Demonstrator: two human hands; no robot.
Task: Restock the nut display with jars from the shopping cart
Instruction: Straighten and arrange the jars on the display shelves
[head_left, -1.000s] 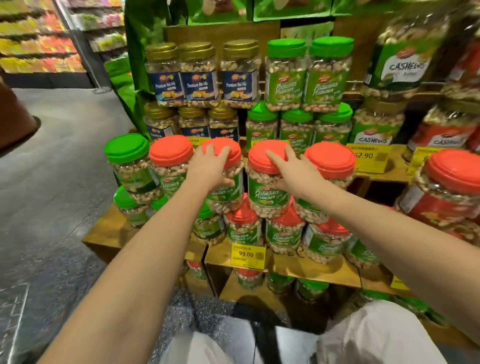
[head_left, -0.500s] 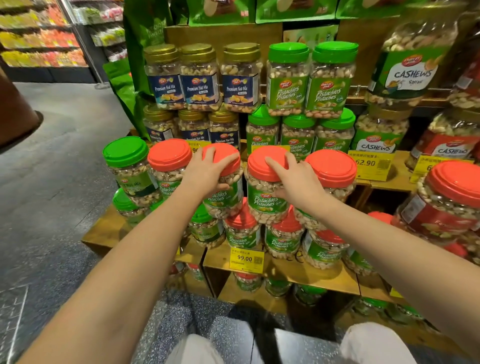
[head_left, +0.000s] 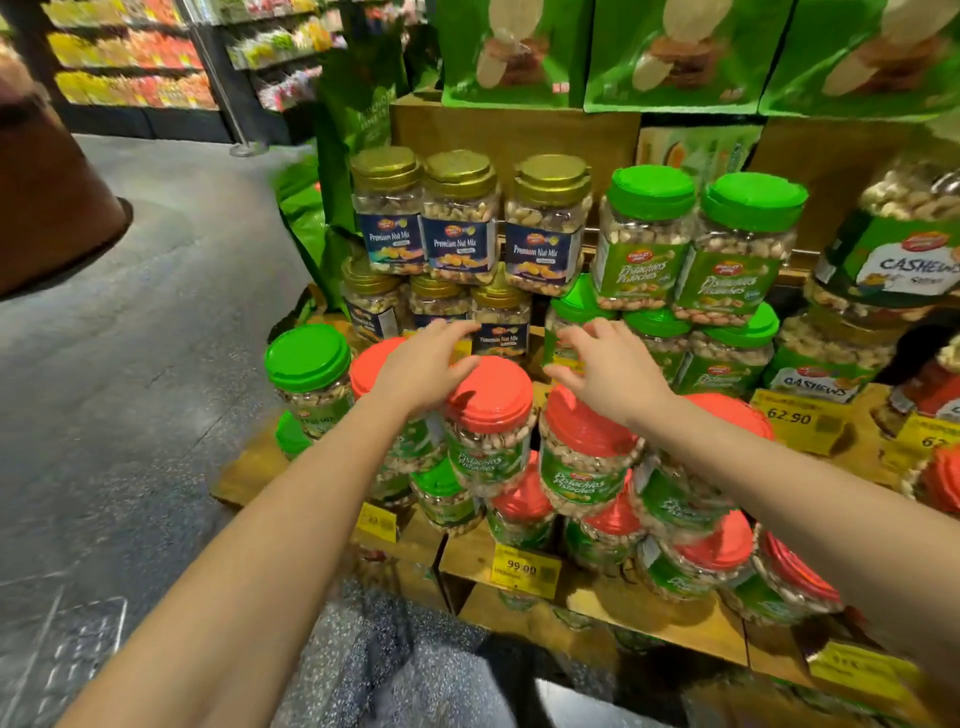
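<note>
Head view. Left hand (head_left: 423, 364) and right hand (head_left: 615, 376) released, fingers spread, grasping nothing. Both poised over two red-lidded pistachio jars (head_left: 491, 415), which stand in top row of stack on wooden shelf (head_left: 675, 623). Green-lidded jar (head_left: 306, 358) at left end; gold-lidded jars (head_left: 460, 218) behind.

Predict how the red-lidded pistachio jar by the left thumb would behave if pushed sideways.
The red-lidded pistachio jar looks full of nuts, so probably heavy for its size. It stands on lower jars, so a push might tip it.
</note>
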